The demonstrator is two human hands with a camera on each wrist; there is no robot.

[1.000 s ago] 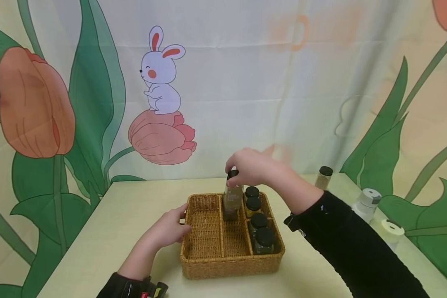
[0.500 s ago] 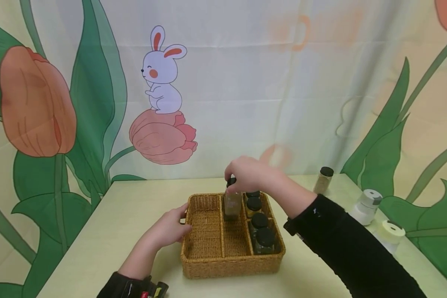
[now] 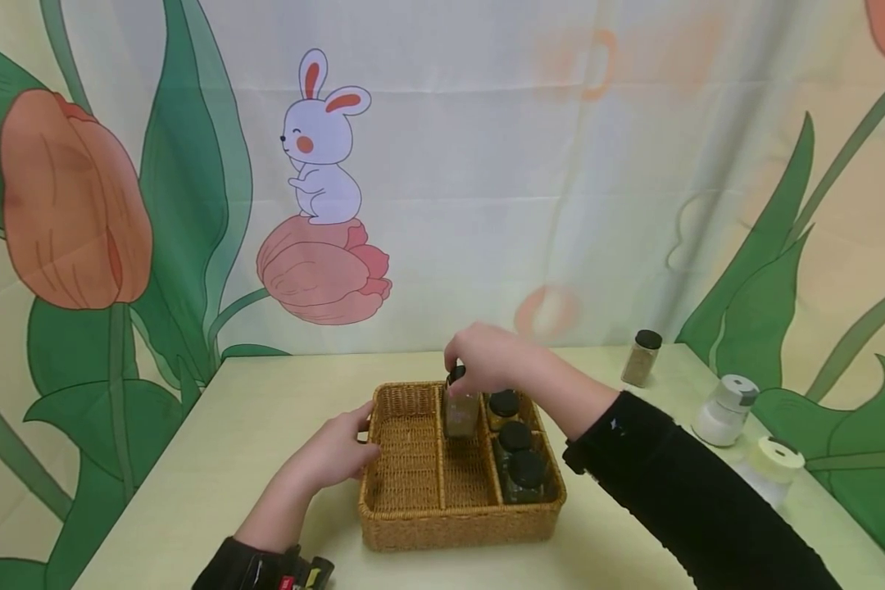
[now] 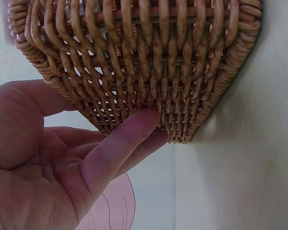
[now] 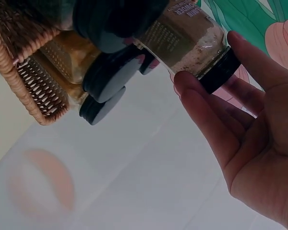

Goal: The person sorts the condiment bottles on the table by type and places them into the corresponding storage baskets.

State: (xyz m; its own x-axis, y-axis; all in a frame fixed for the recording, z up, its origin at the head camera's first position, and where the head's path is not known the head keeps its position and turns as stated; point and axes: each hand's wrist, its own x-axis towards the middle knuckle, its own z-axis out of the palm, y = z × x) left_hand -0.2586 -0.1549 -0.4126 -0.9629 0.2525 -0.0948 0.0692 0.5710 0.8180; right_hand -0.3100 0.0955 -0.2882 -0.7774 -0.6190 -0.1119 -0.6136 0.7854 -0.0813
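In the head view, my right hand pinches a clear spice jar by its black cap. The jar stands upright in the rear of the middle compartment of a wicker basket. The right wrist view shows brown powder in the jar, with "POWDER" on its label, and thumb and fingertips on the cap. My left hand holds the basket's left side; in the left wrist view its fingers touch the outer wall. Several black-capped jars fill the right compartments. The left compartment holds nothing visible.
On the pale table to the right stand a black-capped jar, a white bottle and another with a cream cap. A printed curtain hangs behind. My right sleeve partly covers the right side.
My right hand has moved down with the spice jar, lowering it into the rear of the middle compartment. My left hand and the basket have stayed in place.
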